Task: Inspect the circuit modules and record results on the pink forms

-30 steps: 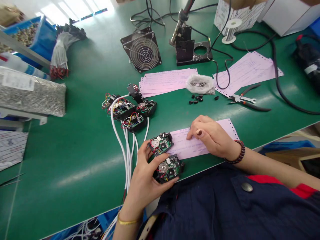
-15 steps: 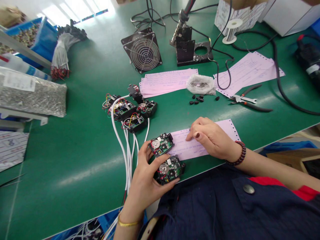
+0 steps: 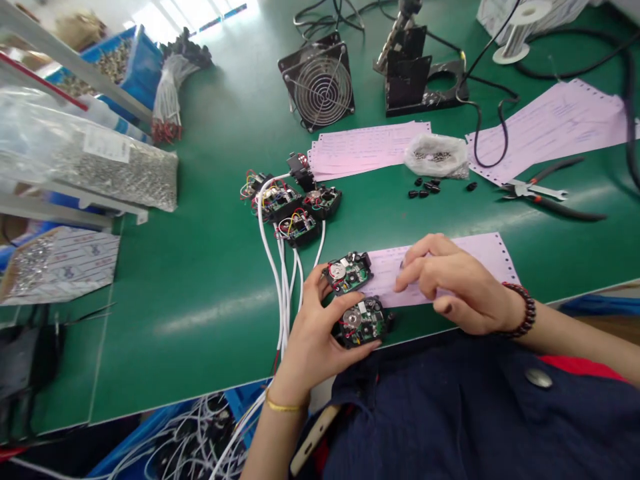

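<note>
Two circuit boards [image 3: 361, 322] gripped by left hand [image 3: 315, 340], right hand [image 3: 460, 283] open on pink paper [image 3: 480, 257], green bench [image 3: 190, 360]

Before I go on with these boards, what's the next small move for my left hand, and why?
Probably nudge the lower circuit board inward, away from the near edge of the green bench. It sits right at that edge, with your left hand curled around it and the upper board, while your right hand rests on the pink form.
</note>
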Demonstrator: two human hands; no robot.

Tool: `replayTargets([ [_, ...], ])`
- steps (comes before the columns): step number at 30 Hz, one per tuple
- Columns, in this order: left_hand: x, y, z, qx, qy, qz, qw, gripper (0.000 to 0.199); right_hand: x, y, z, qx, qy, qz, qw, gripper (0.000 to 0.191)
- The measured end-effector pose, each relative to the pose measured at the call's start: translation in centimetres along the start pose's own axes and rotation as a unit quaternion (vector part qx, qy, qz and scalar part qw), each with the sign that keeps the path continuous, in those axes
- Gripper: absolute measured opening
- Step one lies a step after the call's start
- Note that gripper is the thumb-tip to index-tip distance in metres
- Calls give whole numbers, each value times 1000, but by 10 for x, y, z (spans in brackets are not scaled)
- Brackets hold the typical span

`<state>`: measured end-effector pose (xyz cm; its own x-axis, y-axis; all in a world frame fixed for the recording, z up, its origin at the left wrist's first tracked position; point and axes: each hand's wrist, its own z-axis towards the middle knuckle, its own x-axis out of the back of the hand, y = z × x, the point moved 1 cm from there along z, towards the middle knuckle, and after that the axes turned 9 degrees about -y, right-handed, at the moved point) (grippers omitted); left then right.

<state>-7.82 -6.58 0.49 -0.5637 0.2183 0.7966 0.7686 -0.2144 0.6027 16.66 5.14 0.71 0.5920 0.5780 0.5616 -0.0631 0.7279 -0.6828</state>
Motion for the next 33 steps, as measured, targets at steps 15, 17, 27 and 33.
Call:
replayTargets([
  [15,-1,1,1,-3,0,-17,1000,56,-19,-24,0,120,-154,-41,980,43],
  [17,-1,1,1,-5,-1,-16,1000,56,-20,-24,0,116,-161,-42,979,43],
  [27,-1,2,0,-4,-1,-4,1000,58,-25,-22,2,98,-177,-38,979,44],
  [33,-1,1,-1,-4,-5,-2,1000,61,-21,-21,-1,90,-138,-1,986,41],
])
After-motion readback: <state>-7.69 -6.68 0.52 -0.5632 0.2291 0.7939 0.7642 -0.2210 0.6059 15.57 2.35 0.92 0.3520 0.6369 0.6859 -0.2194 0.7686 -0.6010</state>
